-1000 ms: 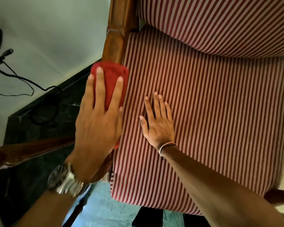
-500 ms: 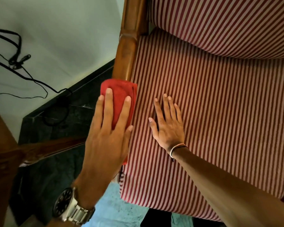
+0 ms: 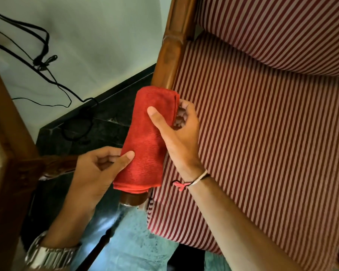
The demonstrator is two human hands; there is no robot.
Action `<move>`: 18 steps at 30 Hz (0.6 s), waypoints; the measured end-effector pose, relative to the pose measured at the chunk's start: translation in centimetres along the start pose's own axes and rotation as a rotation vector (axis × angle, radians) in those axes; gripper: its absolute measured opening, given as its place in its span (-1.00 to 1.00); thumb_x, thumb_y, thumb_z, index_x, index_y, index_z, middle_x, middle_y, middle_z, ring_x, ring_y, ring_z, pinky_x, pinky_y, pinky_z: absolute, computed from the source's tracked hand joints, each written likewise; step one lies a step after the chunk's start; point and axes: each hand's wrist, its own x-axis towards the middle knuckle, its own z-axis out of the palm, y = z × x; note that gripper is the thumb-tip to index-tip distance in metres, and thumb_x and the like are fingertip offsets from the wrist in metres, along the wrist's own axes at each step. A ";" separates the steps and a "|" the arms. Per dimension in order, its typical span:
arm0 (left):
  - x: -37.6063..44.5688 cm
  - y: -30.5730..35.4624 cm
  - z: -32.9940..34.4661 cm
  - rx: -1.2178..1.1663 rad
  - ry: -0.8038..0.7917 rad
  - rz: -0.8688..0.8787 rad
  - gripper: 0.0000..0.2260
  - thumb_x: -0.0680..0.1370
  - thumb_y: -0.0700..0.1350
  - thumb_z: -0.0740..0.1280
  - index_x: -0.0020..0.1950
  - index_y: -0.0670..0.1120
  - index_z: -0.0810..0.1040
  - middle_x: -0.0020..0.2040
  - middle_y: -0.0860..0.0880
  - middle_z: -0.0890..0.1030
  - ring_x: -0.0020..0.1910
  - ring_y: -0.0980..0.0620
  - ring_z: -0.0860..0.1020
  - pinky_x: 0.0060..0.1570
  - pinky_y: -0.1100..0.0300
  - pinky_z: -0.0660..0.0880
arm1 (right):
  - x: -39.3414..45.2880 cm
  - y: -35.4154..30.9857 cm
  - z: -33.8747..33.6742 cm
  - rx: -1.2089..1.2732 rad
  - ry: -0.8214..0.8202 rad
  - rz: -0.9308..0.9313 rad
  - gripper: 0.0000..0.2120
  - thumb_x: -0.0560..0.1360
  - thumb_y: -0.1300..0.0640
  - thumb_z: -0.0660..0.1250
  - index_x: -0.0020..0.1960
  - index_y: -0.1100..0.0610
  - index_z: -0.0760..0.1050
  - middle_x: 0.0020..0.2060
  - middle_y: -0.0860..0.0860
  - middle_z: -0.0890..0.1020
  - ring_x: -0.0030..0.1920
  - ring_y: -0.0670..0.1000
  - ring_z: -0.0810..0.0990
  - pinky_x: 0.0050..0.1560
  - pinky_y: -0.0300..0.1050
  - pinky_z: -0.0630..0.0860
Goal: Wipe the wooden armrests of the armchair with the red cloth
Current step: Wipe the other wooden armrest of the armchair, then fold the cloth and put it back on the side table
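The left hand (image 3: 98, 169), the one with the shiny metal watch (image 3: 47, 253) on its wrist, had been pressing flat on the folded red cloth (image 3: 145, 139) half a second before. Now it had turned and pinched the near side of the cloth between thumb and fingers. The right hand (image 3: 181, 137), with a thin string band (image 3: 192, 182) at the wrist, had been lying flat on the red and white striped seat cushion (image 3: 252, 143). Now it had come off the cushion and gripped the far side of the cloth, thumb on top and fingers curled under. So both hands were holding the cloth. The cloth lay draped over the brown wooden armrest (image 3: 168, 53), and the round front end of the wood poked out below it. It looked like the wiping had stopped so the cloth could be folded or turned. Farther off, more bare armrest ran up beside the striped back cushion (image 3: 282, 28). Black cables (image 3: 45, 75) hung on the pale wall behind
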 end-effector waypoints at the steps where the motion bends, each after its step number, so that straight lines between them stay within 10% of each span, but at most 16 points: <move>1: 0.2 0.1 0.1 0.002 0.019 0.010 -0.92 0.31 -0.03 0.52 -0.24 0.02 0.72 -0.26 0.05 0.76 -0.27 0.11 0.74 -0.35 0.37 0.61 | 0.2 -0.4 0.3 0.020 0.018 0.015 -0.50 0.44 0.07 0.60 0.29 0.11 0.48 0.10 -0.07 0.66 0.07 -0.17 0.68 0.03 -0.25 0.66; 5: 0.4 0.9 0.6 0.098 0.098 0.067 -0.80 0.24 0.09 0.55 -0.27 0.02 0.69 -0.27 -0.02 0.75 -0.26 0.01 0.73 -0.33 0.27 0.67 | 0.9 -1.4 -0.4 0.096 0.035 0.010 -0.59 0.41 0.24 0.61 0.18 0.16 0.55 0.12 0.10 0.70 0.11 0.04 0.73 0.09 -0.02 0.71; 9: -0.3 2.1 2.7 0.273 0.168 0.181 -0.71 0.30 0.11 0.56 -0.16 -0.06 0.67 -0.22 -0.10 0.70 -0.20 -0.14 0.70 -0.14 -0.10 0.70 | 1.4 -1.8 -2.4 0.105 0.075 0.037 -0.66 0.40 0.30 0.60 0.12 0.20 0.60 -0.02 0.02 0.73 -0.07 -0.13 0.75 -0.03 -0.18 0.71; 18: -4.8 3.0 12.6 0.199 -0.020 0.271 -0.85 0.53 0.02 0.43 -0.01 -0.03 0.63 -0.09 0.00 0.69 -0.09 0.02 0.68 0.00 -0.03 0.68 | 0.7 -4.0 -13.4 0.204 0.122 0.004 -0.81 0.45 0.27 0.57 0.01 0.12 0.63 -0.14 -0.01 0.78 -0.09 -0.05 0.78 -0.11 -0.17 0.70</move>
